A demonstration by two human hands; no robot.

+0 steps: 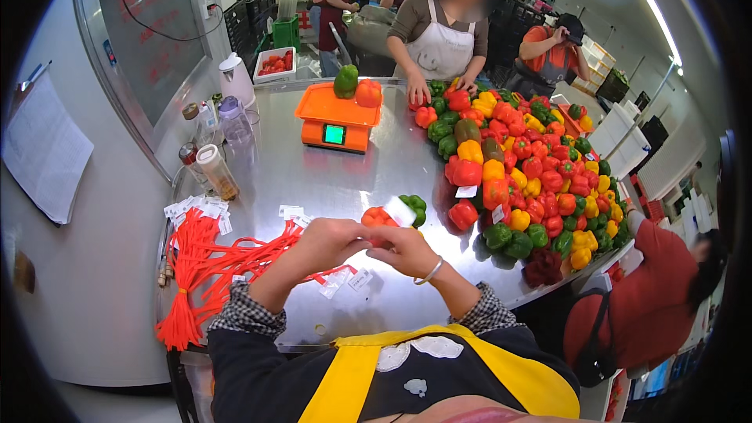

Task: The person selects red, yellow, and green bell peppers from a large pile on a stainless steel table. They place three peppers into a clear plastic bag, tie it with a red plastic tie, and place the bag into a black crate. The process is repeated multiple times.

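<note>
My left hand (335,241) and my right hand (400,247) meet above the near part of the steel table, fingertips pinched close together. Something red shows between them, partly covered by the fingers. Just beyond the hands lie an orange-red bell pepper (378,217) and a green bell pepper (415,209), with a white label (399,211) in front of them. Red strap-like ties (252,255) with white tags spread to the left of my hands, some passing under my left arm. A tag (359,279) lies below my hands.
An orange digital scale (338,114) holds a green and an orange-red pepper. Bottles (217,170) and a kettle (236,79) stand at the left edge. A large heap of mixed bell peppers (540,173) covers the right. A co-worker's hands (418,89) touch peppers across the table; another person stands right.
</note>
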